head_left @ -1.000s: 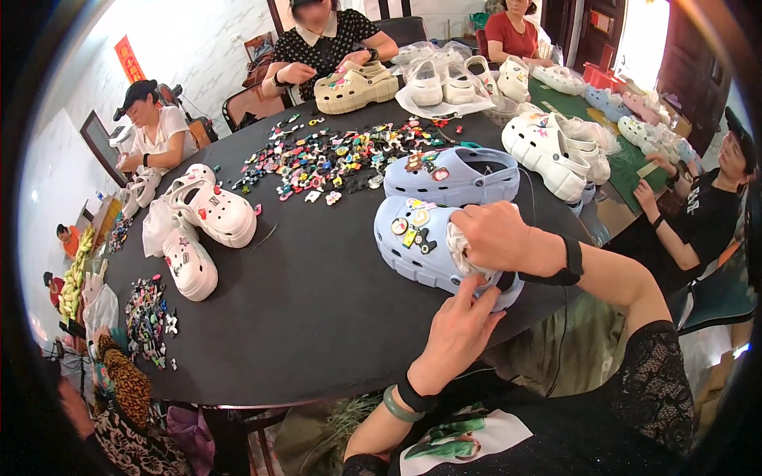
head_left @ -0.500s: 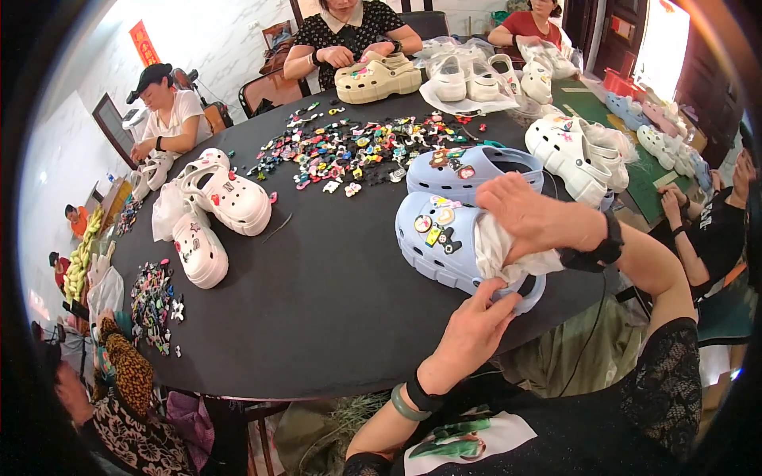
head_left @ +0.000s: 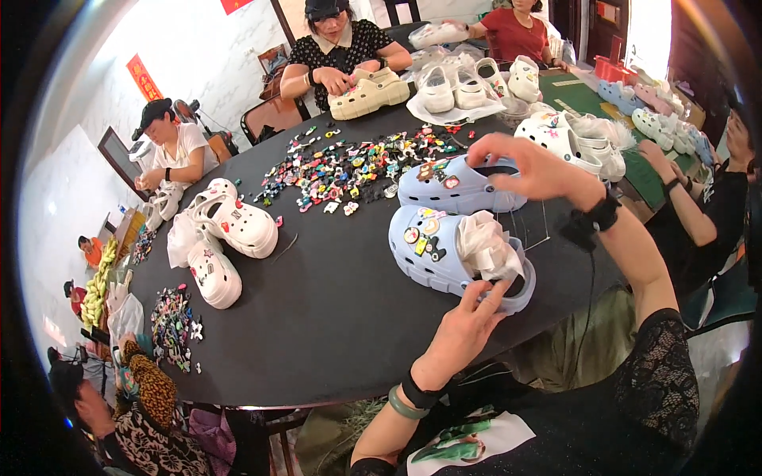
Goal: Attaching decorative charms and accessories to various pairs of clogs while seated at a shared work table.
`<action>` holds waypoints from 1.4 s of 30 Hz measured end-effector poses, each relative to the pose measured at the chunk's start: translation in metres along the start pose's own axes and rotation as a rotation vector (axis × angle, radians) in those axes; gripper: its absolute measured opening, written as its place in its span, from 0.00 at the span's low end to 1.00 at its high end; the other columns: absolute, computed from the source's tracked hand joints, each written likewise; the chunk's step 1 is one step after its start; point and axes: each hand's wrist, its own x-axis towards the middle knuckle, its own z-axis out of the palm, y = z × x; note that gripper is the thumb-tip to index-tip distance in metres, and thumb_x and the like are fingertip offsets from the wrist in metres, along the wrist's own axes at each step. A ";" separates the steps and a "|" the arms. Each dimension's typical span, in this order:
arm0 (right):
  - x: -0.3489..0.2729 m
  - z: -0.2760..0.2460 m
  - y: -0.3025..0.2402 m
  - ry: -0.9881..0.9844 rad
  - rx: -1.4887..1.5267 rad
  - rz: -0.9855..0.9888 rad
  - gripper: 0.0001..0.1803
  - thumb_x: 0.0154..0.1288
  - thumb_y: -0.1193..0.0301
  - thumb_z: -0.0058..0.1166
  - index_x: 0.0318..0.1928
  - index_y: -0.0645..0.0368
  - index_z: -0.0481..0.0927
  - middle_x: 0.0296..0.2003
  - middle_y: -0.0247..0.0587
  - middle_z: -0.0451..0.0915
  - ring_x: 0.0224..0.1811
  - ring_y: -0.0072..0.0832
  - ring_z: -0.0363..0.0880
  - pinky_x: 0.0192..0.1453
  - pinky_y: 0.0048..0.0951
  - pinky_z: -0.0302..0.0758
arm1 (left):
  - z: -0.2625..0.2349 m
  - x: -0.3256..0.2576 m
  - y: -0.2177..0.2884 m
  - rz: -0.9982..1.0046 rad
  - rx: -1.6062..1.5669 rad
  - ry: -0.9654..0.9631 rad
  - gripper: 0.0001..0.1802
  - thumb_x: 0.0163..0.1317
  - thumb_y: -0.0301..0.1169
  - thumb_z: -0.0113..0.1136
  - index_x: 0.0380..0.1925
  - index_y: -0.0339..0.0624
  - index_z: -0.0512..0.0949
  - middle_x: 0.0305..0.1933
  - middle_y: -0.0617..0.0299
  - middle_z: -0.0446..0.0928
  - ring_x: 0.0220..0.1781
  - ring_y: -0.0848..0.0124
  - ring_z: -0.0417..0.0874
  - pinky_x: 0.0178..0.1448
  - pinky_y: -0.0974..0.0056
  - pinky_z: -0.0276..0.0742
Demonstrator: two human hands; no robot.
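Observation:
A light-blue clog (head_left: 421, 246) with colourful charms on its toe stands near the table's right edge, crumpled white paper (head_left: 486, 250) stuffed in its opening. My left hand (head_left: 456, 321) grips this clog's near side rim by the heel, fingertips beside the paper. Its mate, another light-blue clog (head_left: 460, 184) with charms, stands just behind. Over that far clog's opening and heel is my right hand (head_left: 532, 168), thumb and fingers curved and apart, nothing visible in it. Whether its fingertips touch the clog is hard to tell.
Loose charms (head_left: 357, 166) lie across the middle of the black table (head_left: 317, 317), with another pile (head_left: 175, 329) at left. White clogs (head_left: 238, 226) stand left; more white clogs (head_left: 556, 139) stand right. A co-worker opposite handles a beige clog (head_left: 369, 94). Others sit around.
My right hand has left the paper in the near clog and moved up to the far clog. The paper now bulges from the opening. My left hand stays by the heel. The view has shifted slightly.

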 end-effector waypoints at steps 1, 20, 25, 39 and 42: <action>-0.006 -0.015 0.021 0.017 -0.300 -0.080 0.22 0.49 0.73 0.57 0.48 0.61 0.72 0.44 0.46 0.74 0.51 0.41 0.72 0.59 0.39 0.68 | 0.001 0.002 0.005 -0.044 -0.020 0.013 0.31 0.55 0.28 0.65 0.59 0.43 0.67 0.47 0.52 0.70 0.32 0.62 0.79 0.36 0.60 0.78; -0.042 0.141 -0.087 -0.013 0.333 -0.226 0.19 0.61 0.60 0.55 0.43 0.64 0.72 0.40 0.53 0.75 0.45 0.46 0.76 0.46 0.39 0.74 | -0.224 -0.069 0.003 -0.489 0.590 -0.254 0.39 0.36 0.19 0.68 0.55 0.34 0.69 0.50 0.50 0.73 0.52 0.51 0.69 0.57 0.55 0.67; -0.025 0.127 -0.081 0.131 0.160 -0.560 0.08 0.64 0.68 0.52 0.37 0.60 0.75 0.40 0.47 0.74 0.44 0.43 0.76 0.48 0.38 0.76 | -0.211 -0.081 0.029 -0.332 0.933 0.269 0.25 0.54 0.14 0.50 0.56 0.31 0.67 0.57 0.49 0.67 0.59 0.55 0.69 0.62 0.57 0.65; -0.006 0.114 0.088 0.063 0.735 0.387 0.23 0.74 0.55 0.33 0.52 0.59 0.74 0.48 0.38 0.75 0.48 0.23 0.72 0.58 0.26 0.67 | -0.056 0.032 0.032 -1.001 -1.249 0.200 0.29 0.73 0.43 0.36 0.61 0.27 0.59 0.66 0.42 0.60 0.68 0.54 0.61 0.73 0.54 0.52; -0.010 0.127 0.070 0.038 0.854 0.375 0.23 0.73 0.56 0.35 0.57 0.60 0.69 0.51 0.42 0.72 0.52 0.27 0.70 0.60 0.28 0.66 | -0.073 0.022 -0.009 -0.845 -0.651 0.055 0.27 0.73 0.44 0.38 0.58 0.30 0.64 0.60 0.48 0.69 0.64 0.60 0.68 0.70 0.56 0.58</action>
